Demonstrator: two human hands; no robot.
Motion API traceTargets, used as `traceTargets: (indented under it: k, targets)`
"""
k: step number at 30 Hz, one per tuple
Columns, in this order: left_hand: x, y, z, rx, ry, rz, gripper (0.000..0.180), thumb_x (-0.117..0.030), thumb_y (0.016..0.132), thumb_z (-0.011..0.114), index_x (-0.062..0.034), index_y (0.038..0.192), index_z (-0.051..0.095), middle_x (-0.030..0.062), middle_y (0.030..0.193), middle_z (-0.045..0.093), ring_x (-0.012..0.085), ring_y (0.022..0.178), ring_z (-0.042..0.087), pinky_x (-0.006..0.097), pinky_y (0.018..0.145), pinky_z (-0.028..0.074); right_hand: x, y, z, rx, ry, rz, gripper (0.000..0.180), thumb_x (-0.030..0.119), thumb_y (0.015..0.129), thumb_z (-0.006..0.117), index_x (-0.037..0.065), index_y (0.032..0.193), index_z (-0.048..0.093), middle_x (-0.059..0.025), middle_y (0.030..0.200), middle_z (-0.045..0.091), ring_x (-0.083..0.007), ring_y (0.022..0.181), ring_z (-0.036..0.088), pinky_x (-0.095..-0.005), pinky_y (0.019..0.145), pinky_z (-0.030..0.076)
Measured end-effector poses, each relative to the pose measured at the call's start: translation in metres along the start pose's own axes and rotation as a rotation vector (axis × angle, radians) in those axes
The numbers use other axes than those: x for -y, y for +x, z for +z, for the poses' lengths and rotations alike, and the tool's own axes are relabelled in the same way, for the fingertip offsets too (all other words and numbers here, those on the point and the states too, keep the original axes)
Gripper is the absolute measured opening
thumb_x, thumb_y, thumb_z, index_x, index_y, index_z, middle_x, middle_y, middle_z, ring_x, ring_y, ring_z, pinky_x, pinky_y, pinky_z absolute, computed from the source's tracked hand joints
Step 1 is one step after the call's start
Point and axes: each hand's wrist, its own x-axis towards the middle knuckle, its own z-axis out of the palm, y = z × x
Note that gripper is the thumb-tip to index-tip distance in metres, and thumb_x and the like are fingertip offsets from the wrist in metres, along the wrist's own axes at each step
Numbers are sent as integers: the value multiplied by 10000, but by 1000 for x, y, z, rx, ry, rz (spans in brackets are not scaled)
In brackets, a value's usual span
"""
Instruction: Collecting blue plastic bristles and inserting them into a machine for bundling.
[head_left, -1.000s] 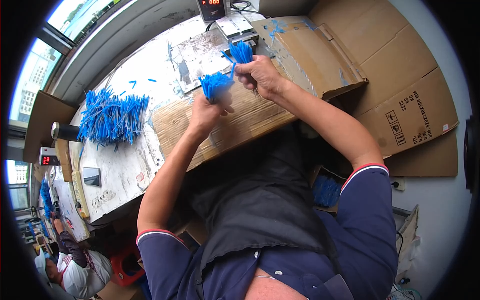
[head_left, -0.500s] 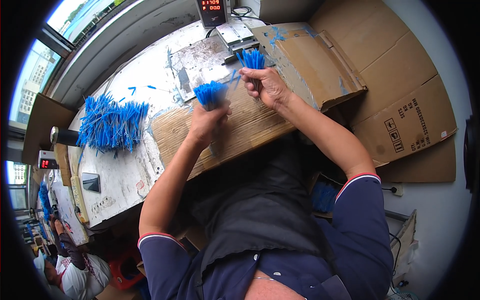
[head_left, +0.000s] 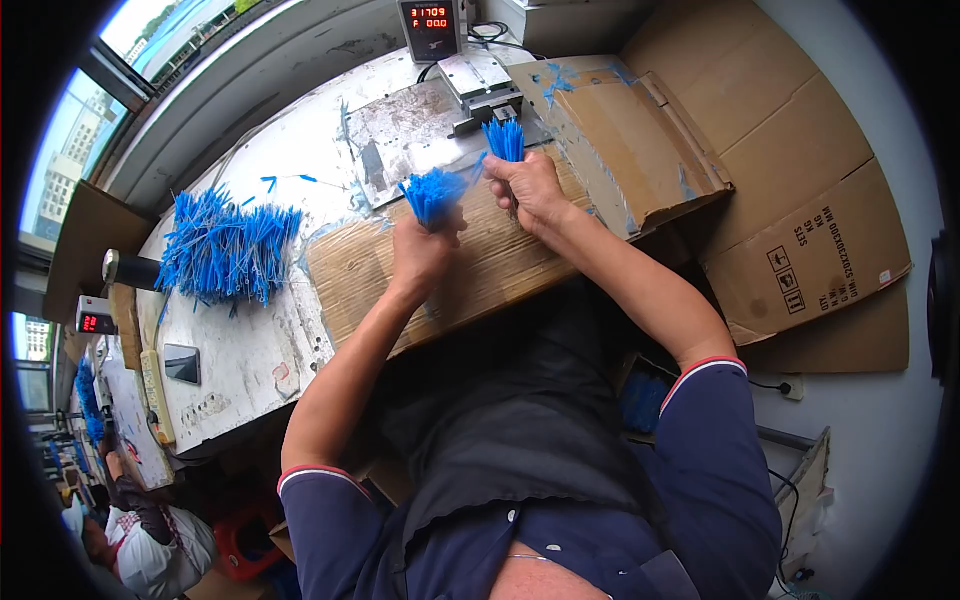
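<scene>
Left hand (head_left: pixel 422 255) is gripping a bundle of blue strips (head_left: pixel 432 192) in a closed fist, centre frame over the cardboard sheet (head_left: pixel 500 265) on the bench (head_left: pixel 240 350). Right hand (head_left: pixel 527 188) is clenching a second blue bundle (head_left: pixel 504 139) just below the small metal machine (head_left: pixel 480 85). Loose blue pile (head_left: pixel 225 245) is lying at left.

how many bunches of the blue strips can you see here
3: one in the left hand grip, one in the right hand grip, one loose pile at the left of the bench. Others may be hidden.
</scene>
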Motion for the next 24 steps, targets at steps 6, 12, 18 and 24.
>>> traceTargets:
  k: [6,12,18,24]
  targets:
    - [7,3,3,-33,32,25,133,-134,946,663,-18,954,729,51,799,734,112,709,649,305,638,517,-4,7,-2,33,30,-7,126,97,943,730,61,919,612,-31,774,639,-74,574,551,-214,436,412]
    - [15,6,2,-42,74,29,156,-152,951,653,-20,940,734,75,805,748,146,732,689,329,677,536,-4,9,-10,95,110,53,119,100,940,737,52,946,628,-43,790,636,-100,593,563,-247,471,449]
    - [17,7,-1,-45,191,73,205,-233,976,705,-44,900,727,13,723,714,73,608,616,275,563,481,3,7,-18,141,78,138,100,74,949,713,34,931,623,-54,766,622,-124,580,573,-286,486,487]
    - [14,7,-3,10,271,122,186,-215,953,682,-40,934,740,94,794,752,179,754,719,359,701,544,-1,11,-17,102,175,250,80,50,934,714,34,939,636,-62,793,643,-151,600,593,-313,515,525]
